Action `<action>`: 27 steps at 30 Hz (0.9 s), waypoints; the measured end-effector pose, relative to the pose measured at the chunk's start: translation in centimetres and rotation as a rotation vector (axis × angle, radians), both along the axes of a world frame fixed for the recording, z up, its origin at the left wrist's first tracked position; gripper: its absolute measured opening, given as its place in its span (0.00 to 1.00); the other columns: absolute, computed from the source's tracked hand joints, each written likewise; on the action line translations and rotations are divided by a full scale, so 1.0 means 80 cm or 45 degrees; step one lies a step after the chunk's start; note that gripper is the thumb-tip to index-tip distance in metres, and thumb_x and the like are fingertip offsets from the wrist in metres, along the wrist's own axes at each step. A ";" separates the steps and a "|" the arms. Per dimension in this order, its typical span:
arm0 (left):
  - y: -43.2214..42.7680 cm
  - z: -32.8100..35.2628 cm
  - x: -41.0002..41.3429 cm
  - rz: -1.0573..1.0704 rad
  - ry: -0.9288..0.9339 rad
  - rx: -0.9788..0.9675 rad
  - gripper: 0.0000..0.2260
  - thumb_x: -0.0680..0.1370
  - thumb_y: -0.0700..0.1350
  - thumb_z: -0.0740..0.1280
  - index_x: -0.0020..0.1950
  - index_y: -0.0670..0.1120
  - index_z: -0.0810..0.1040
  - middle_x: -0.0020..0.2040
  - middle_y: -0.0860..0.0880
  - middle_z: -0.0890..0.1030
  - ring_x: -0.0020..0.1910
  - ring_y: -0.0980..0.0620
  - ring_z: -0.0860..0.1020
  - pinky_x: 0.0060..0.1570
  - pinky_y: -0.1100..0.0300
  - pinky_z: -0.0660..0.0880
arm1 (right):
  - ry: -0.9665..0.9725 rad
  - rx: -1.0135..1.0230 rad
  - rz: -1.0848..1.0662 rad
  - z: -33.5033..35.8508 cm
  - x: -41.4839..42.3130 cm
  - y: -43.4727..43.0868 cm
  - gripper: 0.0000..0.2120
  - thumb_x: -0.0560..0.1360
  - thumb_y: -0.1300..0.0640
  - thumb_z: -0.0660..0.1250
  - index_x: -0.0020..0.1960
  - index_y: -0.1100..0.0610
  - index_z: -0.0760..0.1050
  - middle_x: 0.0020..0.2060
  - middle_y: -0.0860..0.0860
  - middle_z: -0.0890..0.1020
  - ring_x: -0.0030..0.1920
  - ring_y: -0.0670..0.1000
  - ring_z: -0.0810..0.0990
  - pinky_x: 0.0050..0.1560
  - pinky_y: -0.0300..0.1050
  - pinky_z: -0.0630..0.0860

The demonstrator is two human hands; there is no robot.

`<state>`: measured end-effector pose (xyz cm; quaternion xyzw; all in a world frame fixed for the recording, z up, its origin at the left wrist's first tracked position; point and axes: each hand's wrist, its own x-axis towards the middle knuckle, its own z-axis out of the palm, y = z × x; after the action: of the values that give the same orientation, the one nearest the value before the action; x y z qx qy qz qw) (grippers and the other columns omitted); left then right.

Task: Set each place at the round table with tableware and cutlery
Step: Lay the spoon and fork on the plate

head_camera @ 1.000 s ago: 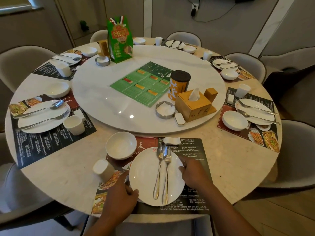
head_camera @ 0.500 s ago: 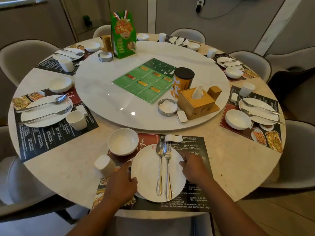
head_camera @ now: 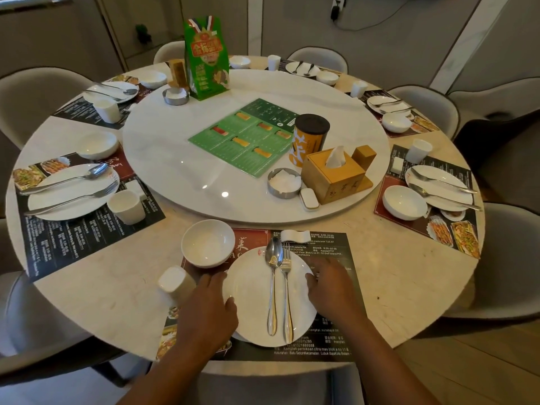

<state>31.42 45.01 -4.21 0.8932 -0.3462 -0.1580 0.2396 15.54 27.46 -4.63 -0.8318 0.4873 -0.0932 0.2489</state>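
View from my own head, looking down at a round marble bench (head_camera: 117, 287) ringed by grey chairs. At the near place, a white plate (head_camera: 251, 302) sits on a black printed placemat (head_camera: 336, 247). A spoon (head_camera: 273, 287) and a fork (head_camera: 287, 302) lie side by side down the middle of the plate, their heads pointing away from me, the spoon on the left. My left hand (head_camera: 207, 311) grasps the plate's left rim with the thumb laid over the top; the fingers curl along the edge, though I cannot tell whether they reach beneath it. My right hand (head_camera: 330, 285) rests released at the plate's right rim, thumb touching the edge and fingers spread loosely over the placemat. A white bowl (head_camera: 208, 242) stands just beyond the plate to the left, and a white cup (head_camera: 175, 283) stands just left of my left hand. A small white chopstick rest (head_camera: 295, 235) lies on the placemat beyond the spoon's head. The other places in view each carry a plate with cutlery, a bowl and a cup. On the raised turntable (head_camera: 175, 159) in the centre are a green menu card (head_camera: 245, 138), a tall green bag (head_camera: 206, 58), an orange canister (head_camera: 309, 138) with a dark lid, and a wooden tissue box (head_camera: 333, 176).
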 end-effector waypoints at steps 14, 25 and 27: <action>-0.093 -0.017 -0.038 -0.038 0.256 0.048 0.17 0.74 0.51 0.72 0.61 0.55 0.76 0.49 0.52 0.84 0.45 0.55 0.81 0.47 0.62 0.75 | -0.035 0.161 0.018 -0.016 0.018 0.062 0.16 0.76 0.54 0.68 0.63 0.47 0.76 0.50 0.50 0.82 0.50 0.51 0.81 0.50 0.47 0.78; -0.077 -0.013 -0.026 -0.082 0.207 0.118 0.26 0.70 0.47 0.73 0.67 0.58 0.74 0.54 0.51 0.84 0.46 0.53 0.81 0.48 0.60 0.77 | 0.001 0.172 -0.011 -0.019 0.022 0.069 0.19 0.74 0.55 0.71 0.64 0.48 0.76 0.49 0.49 0.83 0.50 0.51 0.81 0.51 0.45 0.78; -0.072 -0.012 -0.023 -0.068 0.203 0.132 0.26 0.70 0.48 0.73 0.67 0.59 0.74 0.52 0.52 0.84 0.46 0.53 0.81 0.49 0.60 0.79 | -0.009 0.176 -0.031 -0.019 0.024 0.072 0.19 0.74 0.55 0.70 0.64 0.49 0.76 0.49 0.49 0.83 0.48 0.50 0.81 0.49 0.45 0.78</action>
<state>29.54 39.24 -5.17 0.8794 -0.3411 -0.2527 0.2155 17.47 33.23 -6.12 -0.8062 0.5018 -0.0654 0.3064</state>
